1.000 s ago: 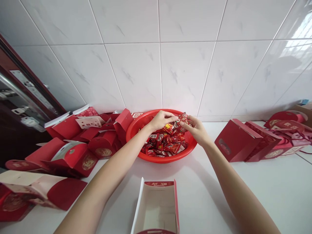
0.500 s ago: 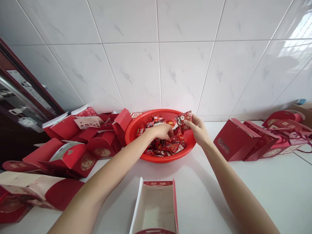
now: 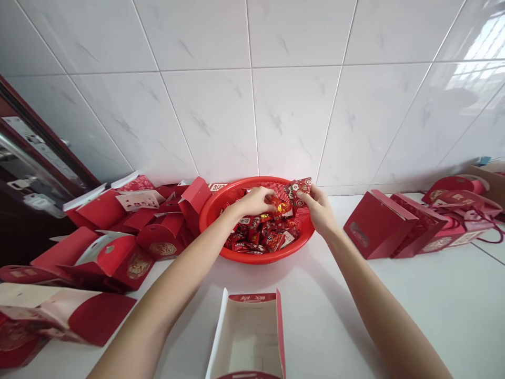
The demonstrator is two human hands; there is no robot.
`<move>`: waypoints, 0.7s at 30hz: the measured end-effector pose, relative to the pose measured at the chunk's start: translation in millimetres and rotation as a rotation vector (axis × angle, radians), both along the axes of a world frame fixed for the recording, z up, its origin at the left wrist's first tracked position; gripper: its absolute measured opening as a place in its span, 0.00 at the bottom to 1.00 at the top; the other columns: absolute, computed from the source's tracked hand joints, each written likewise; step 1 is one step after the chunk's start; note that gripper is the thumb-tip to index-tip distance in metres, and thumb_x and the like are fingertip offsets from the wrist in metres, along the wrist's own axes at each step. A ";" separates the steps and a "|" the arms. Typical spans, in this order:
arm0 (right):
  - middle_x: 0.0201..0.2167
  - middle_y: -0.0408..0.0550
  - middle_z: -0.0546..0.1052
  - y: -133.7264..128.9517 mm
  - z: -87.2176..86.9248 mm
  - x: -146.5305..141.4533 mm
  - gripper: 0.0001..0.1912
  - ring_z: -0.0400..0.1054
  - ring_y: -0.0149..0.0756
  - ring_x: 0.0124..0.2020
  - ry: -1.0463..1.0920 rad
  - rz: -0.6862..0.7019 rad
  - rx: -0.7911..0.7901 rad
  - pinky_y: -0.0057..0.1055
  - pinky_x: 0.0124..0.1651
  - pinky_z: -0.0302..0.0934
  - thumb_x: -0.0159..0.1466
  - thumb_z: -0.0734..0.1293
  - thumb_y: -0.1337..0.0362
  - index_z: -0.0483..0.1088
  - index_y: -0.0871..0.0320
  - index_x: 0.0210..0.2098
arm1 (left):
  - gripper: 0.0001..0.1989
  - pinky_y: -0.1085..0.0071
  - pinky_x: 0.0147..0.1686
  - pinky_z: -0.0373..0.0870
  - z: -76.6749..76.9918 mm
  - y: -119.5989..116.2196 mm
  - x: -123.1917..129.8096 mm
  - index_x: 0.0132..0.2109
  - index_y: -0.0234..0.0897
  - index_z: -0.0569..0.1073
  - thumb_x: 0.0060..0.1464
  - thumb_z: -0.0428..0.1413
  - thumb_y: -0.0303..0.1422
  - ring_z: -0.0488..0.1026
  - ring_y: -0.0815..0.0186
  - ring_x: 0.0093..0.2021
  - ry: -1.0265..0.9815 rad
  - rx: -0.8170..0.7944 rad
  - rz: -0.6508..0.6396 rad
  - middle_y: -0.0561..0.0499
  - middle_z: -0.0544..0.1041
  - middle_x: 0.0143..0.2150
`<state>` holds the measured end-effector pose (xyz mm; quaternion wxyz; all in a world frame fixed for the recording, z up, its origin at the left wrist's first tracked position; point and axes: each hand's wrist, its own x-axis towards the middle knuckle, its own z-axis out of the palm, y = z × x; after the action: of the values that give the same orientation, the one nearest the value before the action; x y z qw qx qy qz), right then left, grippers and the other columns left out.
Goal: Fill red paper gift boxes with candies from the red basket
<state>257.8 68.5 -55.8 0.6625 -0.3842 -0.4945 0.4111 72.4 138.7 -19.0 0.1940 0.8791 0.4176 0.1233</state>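
A white-lined red cardboard box [image 3: 252, 334], oblong, is set nearest on the white surface [image 3: 327, 316], hollow side up, so its interior is left accessible. Beyond it, a rounded, perforated red plastic basket [image 3: 265, 258] of glossy red wrapped sweets [image 3: 258, 237] is placed within reach of both hands. A shiny red-and-gold wrapped sweet [image 3: 282, 208] appears pinched by the left hand's [image 3: 255, 202] fingers. Near the far-right rim, a flat, dark-red patterned packet [image 3: 299, 189] is pinched at its edge by the right hand [image 3: 321, 211], presumably to keep it off the pile.

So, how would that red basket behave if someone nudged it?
The red basket would probably slide rather than tip, being low and wide. The loose packets heaped inside might shift a little. Its perforated wall looks like plastic, so it may flex slightly.
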 end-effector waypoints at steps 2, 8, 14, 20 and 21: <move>0.33 0.43 0.80 2.2 -1.9 0.3 0.12 0.75 0.41 0.35 0.003 -0.031 -0.016 0.38 0.41 0.70 0.56 0.72 0.55 0.74 0.53 0.37 | 0.17 0.64 0.47 0.72 -2.5 5.8 -2.6 0.45 0.35 0.78 0.51 0.64 0.40 0.78 0.56 0.47 -0.216 -0.014 0.022 0.45 0.82 0.46; 0.36 0.44 0.80 9.0 -7.0 3.4 0.14 0.75 0.42 0.39 -0.053 -0.062 -0.018 0.41 0.47 0.71 0.58 0.72 0.52 0.72 0.52 0.37 | 0.21 0.64 0.42 0.74 -7.6 9.3 -1.5 0.40 0.33 0.77 0.45 0.67 0.45 0.78 0.61 0.38 -0.636 -0.169 -0.073 0.46 0.81 0.40; 0.36 0.45 0.79 10.5 -9.4 4.1 0.17 0.74 0.42 0.38 -0.061 -0.052 -0.012 0.42 0.48 0.71 0.58 0.73 0.49 0.72 0.53 0.39 | 0.14 0.64 0.49 0.75 -2.4 2.0 1.4 0.39 0.32 0.81 0.44 0.65 0.33 0.78 0.61 0.44 -0.785 -0.151 -0.134 0.44 0.82 0.47; 0.36 0.45 0.79 8.7 -8.9 3.0 0.17 0.73 0.42 0.40 -0.096 -0.055 0.004 0.40 0.47 0.69 0.59 0.73 0.49 0.72 0.53 0.39 | 0.10 0.59 0.52 0.74 -1.2 0.7 1.7 0.38 0.33 0.82 0.47 0.62 0.32 0.78 0.57 0.49 -0.749 -0.204 -0.170 0.44 0.82 0.47; 0.36 0.45 0.79 8.7 -8.9 3.0 0.17 0.73 0.42 0.40 -0.102 -0.056 0.003 0.40 0.47 0.69 0.59 0.73 0.49 0.72 0.53 0.40 | 0.10 0.59 0.52 0.74 -1.7 0.8 2.0 0.38 0.33 0.82 0.48 0.63 0.33 0.78 0.57 0.49 -0.749 -0.202 -0.170 0.43 0.82 0.47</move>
<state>260.8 77.2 -64.7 0.6484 -0.4172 -0.5173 0.3714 74.5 139.5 -20.6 0.4278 0.7814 0.2536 0.3770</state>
